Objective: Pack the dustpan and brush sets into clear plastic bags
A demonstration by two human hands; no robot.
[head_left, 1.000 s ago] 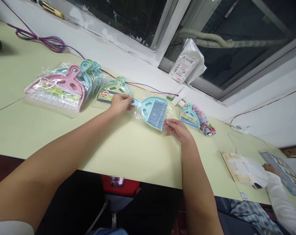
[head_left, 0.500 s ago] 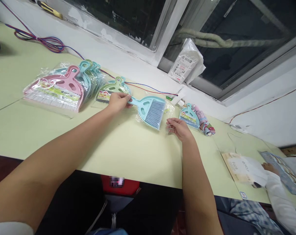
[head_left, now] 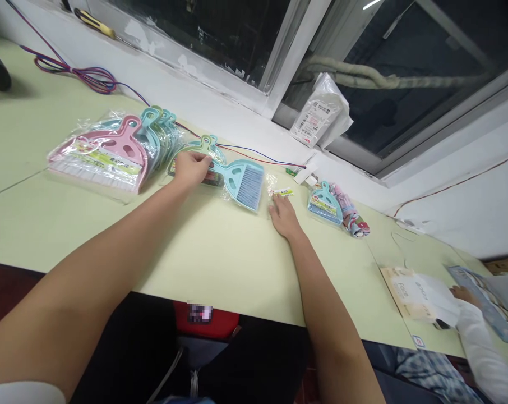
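My left hand grips the handle of a light blue dustpan that has a grey-blue brush nested in it. The set lies tilted just over the table, bristles toward the right. A clear plastic bag with a yellow-green label is at its right end. Fingertips of my right hand hold the bag beside the label; how tightly they close is partly hidden. Behind my left hand lie a green dustpan set and a blue one, partly covered.
Several bagged dustpan sets, a pink one in front, stand at left. A bagged blue set and a patterned cloth bundle lie at right. Coiled wires run along the wall. A co-worker's sleeve is at far right.
My left hand has drawn the dustpan and brush leftward. My right hand has also moved left and lies lower on the bag, whose label now shows to the right of the bristles.
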